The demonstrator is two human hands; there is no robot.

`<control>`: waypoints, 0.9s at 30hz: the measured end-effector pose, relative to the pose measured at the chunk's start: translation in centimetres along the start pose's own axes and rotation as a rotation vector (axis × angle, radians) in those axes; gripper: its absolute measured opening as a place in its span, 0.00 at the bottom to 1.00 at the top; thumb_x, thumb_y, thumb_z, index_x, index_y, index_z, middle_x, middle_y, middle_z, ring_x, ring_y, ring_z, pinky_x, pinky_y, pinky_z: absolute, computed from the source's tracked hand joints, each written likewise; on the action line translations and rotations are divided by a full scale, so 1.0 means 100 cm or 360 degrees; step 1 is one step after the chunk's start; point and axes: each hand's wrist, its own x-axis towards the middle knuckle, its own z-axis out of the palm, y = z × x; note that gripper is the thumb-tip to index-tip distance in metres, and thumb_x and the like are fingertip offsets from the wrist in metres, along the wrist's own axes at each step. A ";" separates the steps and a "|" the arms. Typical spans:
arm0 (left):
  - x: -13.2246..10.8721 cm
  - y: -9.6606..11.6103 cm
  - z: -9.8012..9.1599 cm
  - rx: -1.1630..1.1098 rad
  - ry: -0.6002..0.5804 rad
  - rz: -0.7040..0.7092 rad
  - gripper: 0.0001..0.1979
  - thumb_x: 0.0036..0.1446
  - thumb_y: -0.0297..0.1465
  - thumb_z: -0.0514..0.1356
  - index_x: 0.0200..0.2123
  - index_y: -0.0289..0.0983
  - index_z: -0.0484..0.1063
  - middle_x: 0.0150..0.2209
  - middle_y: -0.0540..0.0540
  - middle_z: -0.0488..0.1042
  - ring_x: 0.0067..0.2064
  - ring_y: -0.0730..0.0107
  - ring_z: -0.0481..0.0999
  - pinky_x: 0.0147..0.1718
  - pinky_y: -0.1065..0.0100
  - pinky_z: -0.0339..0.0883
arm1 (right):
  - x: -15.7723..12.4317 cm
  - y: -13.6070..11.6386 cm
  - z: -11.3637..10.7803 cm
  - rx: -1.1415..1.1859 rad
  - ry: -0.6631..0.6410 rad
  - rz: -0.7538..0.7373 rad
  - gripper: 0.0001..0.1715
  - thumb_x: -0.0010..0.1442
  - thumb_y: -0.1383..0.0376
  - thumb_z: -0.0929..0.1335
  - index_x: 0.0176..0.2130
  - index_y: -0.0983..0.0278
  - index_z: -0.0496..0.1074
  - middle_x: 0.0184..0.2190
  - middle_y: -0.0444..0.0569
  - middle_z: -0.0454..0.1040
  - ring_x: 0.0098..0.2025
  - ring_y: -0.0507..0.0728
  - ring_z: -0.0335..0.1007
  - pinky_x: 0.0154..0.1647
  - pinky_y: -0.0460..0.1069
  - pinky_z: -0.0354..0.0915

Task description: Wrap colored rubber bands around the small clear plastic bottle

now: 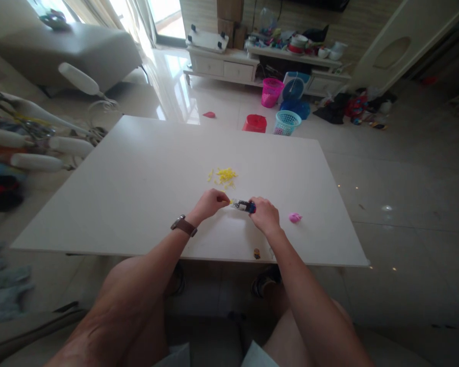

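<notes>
My right hand is closed round the dark blue end of a small clear bottle with a black-and-white label, held on its side above the white table. My left hand is closed in a pinch at the bottle's left end, on a small yellow strip that is partly hidden by the fingers. Just beyond the hands lies a loose pile of thin yellow strips, with a few scattered around it. A small pink lump rests to the right of my right hand.
Near the front edge lies a small yellow-and-dark figure. Past the table's far edge stand a red stool, a light blue basket and a pink basket. White padded parts on metal rods stand close to the left edge.
</notes>
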 end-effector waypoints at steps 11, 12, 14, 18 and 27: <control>0.017 0.002 -0.005 -0.0206 0.0060 0.0001 0.06 0.46 0.30 0.70 0.27 0.36 0.77 0.25 0.49 0.78 0.29 0.70 0.75 0.30 0.70 0.65 | 0.008 -0.014 0.003 0.0131 -0.0038 0.0022 0.16 0.59 0.66 0.70 0.47 0.53 0.76 0.46 0.43 0.79 0.46 0.58 0.74 0.36 0.49 0.61; 0.018 0.003 -0.005 -0.0165 0.0079 0.0008 0.06 0.46 0.31 0.70 0.26 0.36 0.78 0.24 0.48 0.78 0.29 0.69 0.75 0.30 0.70 0.65 | 0.009 -0.015 0.003 0.0152 -0.0038 0.0038 0.16 0.59 0.66 0.70 0.47 0.53 0.76 0.46 0.43 0.80 0.46 0.58 0.75 0.36 0.49 0.61; 0.020 0.005 -0.006 -0.0107 0.0109 0.0027 0.06 0.46 0.32 0.70 0.25 0.36 0.79 0.24 0.48 0.78 0.29 0.68 0.75 0.31 0.69 0.66 | 0.009 -0.016 0.003 0.0190 -0.0047 0.0085 0.15 0.58 0.65 0.71 0.46 0.53 0.76 0.46 0.43 0.80 0.46 0.58 0.75 0.36 0.49 0.61; 0.025 0.003 -0.007 -0.0085 0.0112 0.0034 0.06 0.48 0.34 0.70 0.27 0.37 0.82 0.26 0.47 0.80 0.30 0.67 0.76 0.33 0.67 0.68 | 0.011 -0.016 0.005 0.0250 -0.0089 0.0168 0.16 0.57 0.63 0.73 0.46 0.53 0.76 0.46 0.43 0.80 0.45 0.58 0.75 0.36 0.48 0.62; 0.025 -0.005 -0.011 -0.0425 -0.0045 -0.0132 0.09 0.50 0.31 0.68 0.36 0.35 0.80 0.36 0.43 0.82 0.37 0.63 0.82 0.35 0.67 0.72 | 0.008 -0.018 0.008 0.0218 -0.0175 0.0216 0.18 0.56 0.62 0.73 0.47 0.52 0.76 0.46 0.44 0.81 0.45 0.59 0.76 0.37 0.48 0.62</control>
